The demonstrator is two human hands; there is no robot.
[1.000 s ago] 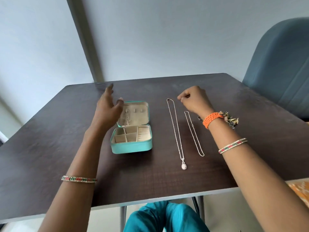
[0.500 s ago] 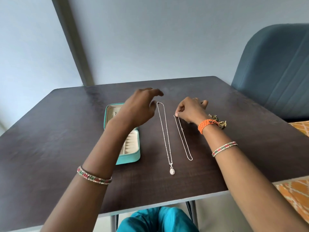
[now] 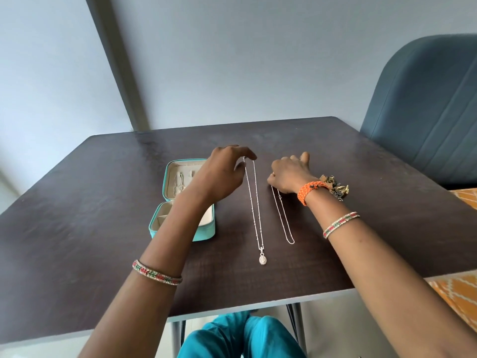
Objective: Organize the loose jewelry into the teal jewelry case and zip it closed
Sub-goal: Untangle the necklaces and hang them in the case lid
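Observation:
The teal jewelry case [image 3: 206, 235] lies open on the left of the dark table, and a thin chain [image 3: 178, 184] hangs inside its lid. My left forearm crosses over its tray. My left hand [image 3: 222, 174] pinches the top end of the pendant necklace [image 3: 255, 215], which lies stretched toward me with its oval pendant [image 3: 262, 259] nearest. My right hand [image 3: 289, 174] has its fingers curled and pinches the top end of the plain silver chain [image 3: 284, 218] just to the right. A gold jewelry cluster [image 3: 336, 188] lies behind my right wrist.
A blue upholstered chair [image 3: 426, 112] stands at the table's right side. Orange patterned fabric [image 3: 459, 293] shows below the table's right front edge [image 3: 335, 295]. I wear beaded bangles on both arms and an orange woven band on my right wrist.
My left hand moved from beside the case's lid across to the top of the pendant necklace and closed its fingers there. My right hand shifted from above the chains down onto the plain chain's top end.

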